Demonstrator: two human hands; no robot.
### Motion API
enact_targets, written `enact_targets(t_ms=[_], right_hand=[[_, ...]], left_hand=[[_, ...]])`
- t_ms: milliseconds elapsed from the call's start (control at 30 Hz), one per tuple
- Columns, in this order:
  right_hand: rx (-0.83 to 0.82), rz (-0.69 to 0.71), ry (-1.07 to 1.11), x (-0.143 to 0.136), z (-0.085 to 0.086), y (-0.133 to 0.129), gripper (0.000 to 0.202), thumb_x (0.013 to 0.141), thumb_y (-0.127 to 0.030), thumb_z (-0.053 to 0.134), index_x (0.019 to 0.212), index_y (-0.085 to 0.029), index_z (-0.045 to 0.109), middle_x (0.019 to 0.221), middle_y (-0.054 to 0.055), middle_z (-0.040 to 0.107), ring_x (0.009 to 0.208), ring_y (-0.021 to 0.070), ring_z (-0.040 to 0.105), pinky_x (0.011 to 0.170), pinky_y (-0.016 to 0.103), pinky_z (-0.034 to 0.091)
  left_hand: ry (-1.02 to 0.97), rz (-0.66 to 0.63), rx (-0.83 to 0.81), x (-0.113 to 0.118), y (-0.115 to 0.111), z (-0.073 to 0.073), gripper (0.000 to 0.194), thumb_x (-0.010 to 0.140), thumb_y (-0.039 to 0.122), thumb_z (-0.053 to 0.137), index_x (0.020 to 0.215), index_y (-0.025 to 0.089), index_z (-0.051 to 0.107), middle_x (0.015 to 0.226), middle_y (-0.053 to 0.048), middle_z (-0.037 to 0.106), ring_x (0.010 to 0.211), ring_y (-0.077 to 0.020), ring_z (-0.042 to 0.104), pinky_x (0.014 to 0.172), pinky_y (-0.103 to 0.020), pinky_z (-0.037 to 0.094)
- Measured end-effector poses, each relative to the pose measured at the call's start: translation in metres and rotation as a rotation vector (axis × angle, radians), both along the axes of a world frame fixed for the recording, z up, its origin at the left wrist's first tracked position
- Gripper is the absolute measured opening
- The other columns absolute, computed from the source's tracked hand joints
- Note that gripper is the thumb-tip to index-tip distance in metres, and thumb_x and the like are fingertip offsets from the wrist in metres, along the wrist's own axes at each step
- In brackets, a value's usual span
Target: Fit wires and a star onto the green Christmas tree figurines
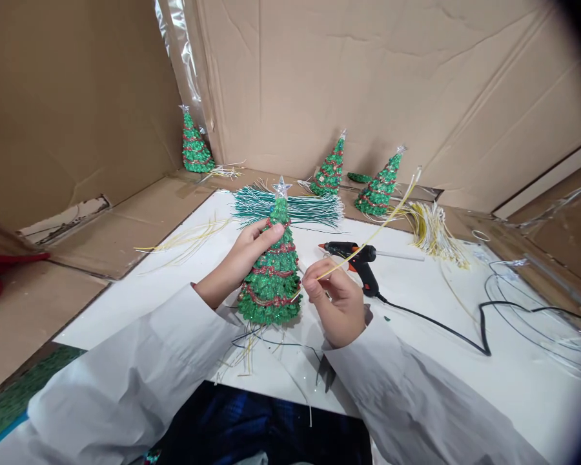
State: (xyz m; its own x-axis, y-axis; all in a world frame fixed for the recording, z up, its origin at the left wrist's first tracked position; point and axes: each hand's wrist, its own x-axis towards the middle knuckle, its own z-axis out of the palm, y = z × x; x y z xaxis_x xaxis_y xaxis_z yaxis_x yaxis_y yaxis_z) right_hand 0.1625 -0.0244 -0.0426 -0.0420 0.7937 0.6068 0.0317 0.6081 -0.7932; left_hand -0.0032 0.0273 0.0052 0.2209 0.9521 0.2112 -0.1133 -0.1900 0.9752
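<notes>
A small glittery green Christmas tree, with red garlands and a clear star on top, stands nearly upright in the middle. My left hand is wrapped round its upper left side, the thumb across the front. My right hand pinches a thin yellow wire at the tree's lower right. One end of the wire touches or nearly touches the lowest garland; the other runs up to the right. Loose thin wires hang or lie below the tree's base. Dark pointed tool tips show under my right wrist.
A black and orange glue gun lies right of the tree, its cord running right. Behind are a green wire bundle, a yellow-white wire bundle and more trees. Cardboard walls enclose the white work surface.
</notes>
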Motion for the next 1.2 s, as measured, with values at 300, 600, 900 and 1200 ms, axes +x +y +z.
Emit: enact_targets(t_ms=[300, 600, 900, 1200], right_hand=[[-0.062, -0.027, 0.047, -0.004, -0.002, 0.002, 0.018, 0.088, -0.036, 0.065, 0.078, -0.021, 0.067, 0.079, 0.002, 0.058, 0.069, 0.0128, 0.056, 0.049, 0.023, 0.045], [0.083, -0.129, 0.038, -0.006, 0.003, 0.001, 0.007, 0.083, -0.023, 0.071, 0.082, -0.028, 0.075, 0.074, 0.000, 0.059, 0.069, 0.0138, 0.056, 0.053, 0.026, 0.046], [0.157, -0.122, -0.086, -0.007, 0.007, -0.009, 0.014, 0.076, -0.021, 0.078, 0.084, -0.031, 0.079, 0.071, -0.001, 0.056, 0.054, 0.0090, 0.049, 0.045, 0.025, 0.040], [0.012, -0.075, -0.028, -0.007, 0.007, -0.006, 0.012, 0.082, -0.030, 0.072, 0.075, -0.023, 0.064, 0.071, -0.001, 0.062, 0.063, 0.0132, 0.059, 0.052, 0.025, 0.050]], left_hand=[[-0.026, -0.019, -0.008, 0.003, -0.001, -0.002, 0.050, 0.069, 0.064, 0.071, 0.085, 0.018, 0.064, 0.076, -0.001, 0.065, 0.064, -0.0152, 0.058, 0.057, -0.025, 0.044], [-0.027, 0.001, -0.004, 0.003, -0.002, -0.001, 0.046, 0.072, 0.062, 0.071, 0.083, 0.018, 0.064, 0.070, 0.001, 0.061, 0.065, -0.0150, 0.056, 0.060, -0.026, 0.043], [-0.051, 0.012, -0.041, 0.004, -0.005, 0.001, 0.047, 0.070, 0.063, 0.072, 0.086, 0.019, 0.065, 0.079, -0.002, 0.065, 0.063, -0.0147, 0.055, 0.054, -0.026, 0.041], [-0.108, 0.055, -0.106, 0.004, -0.003, -0.001, 0.041, 0.074, 0.060, 0.070, 0.076, 0.020, 0.060, 0.068, 0.000, 0.061, 0.056, -0.0137, 0.054, 0.051, -0.027, 0.042]])
